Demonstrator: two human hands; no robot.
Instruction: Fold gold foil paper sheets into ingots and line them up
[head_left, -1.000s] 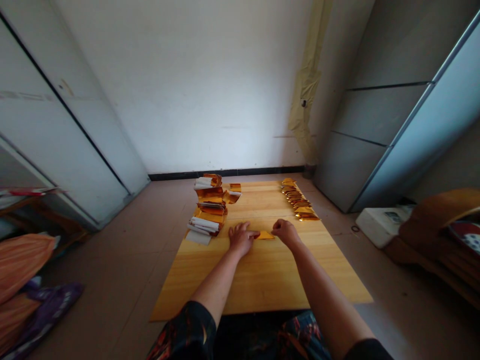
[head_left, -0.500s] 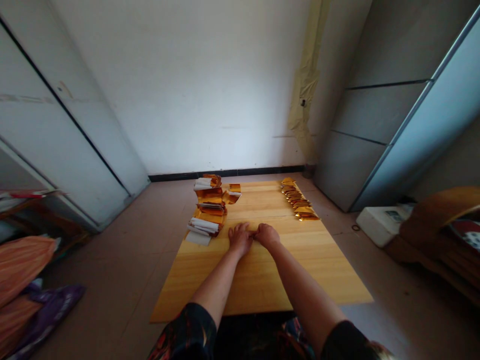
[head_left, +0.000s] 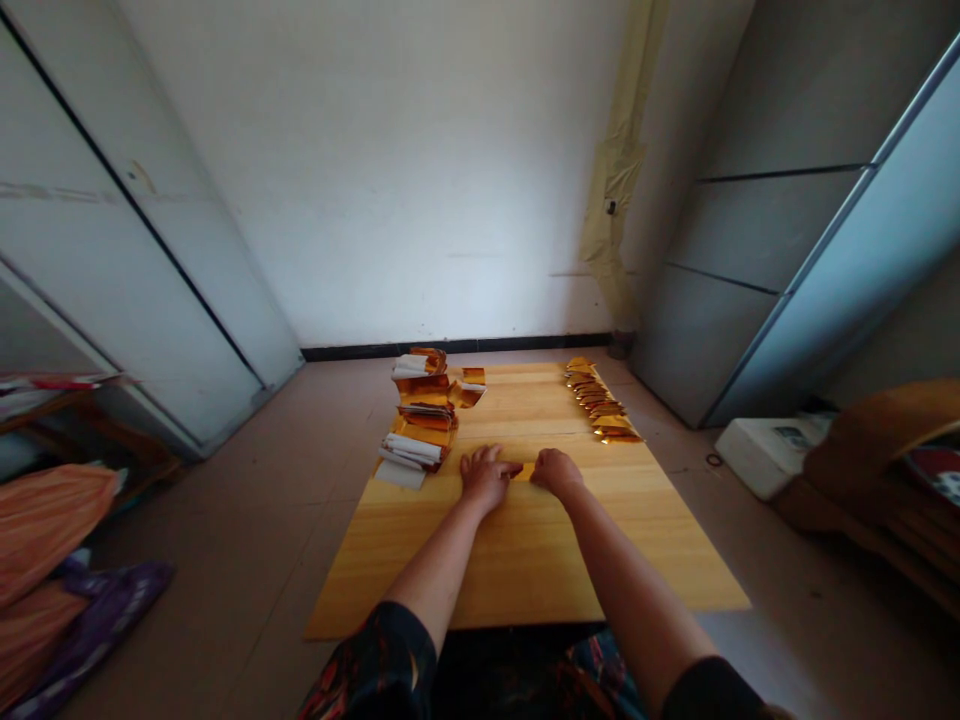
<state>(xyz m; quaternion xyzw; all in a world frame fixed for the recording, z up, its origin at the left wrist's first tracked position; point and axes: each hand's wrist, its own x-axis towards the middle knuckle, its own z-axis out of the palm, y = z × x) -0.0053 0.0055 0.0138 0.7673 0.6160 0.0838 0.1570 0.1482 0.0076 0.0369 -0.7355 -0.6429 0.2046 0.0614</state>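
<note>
A narrow folded piece of gold foil paper lies on the wooden board, between my hands. My left hand rests flat on the board with its fingers spread, the thumb side touching the paper's left end. At the other end, my right hand is closed, its fingers pinching the paper. Left of my hands stand stacks of gold and white paper sheets, with a few loose sheets beside them. A row of folded gold paper pieces overlaps along the board's right edge.
The wooden board spans the space in front of me. Beyond it is a white wall. A grey cabinet and a white box stand right. Orange and purple bags lie at the left.
My right hand has moved right, away from the left hand, and the gold paper now shows between them. The left hand has stayed nearly in place. The view has shifted slightly.
</note>
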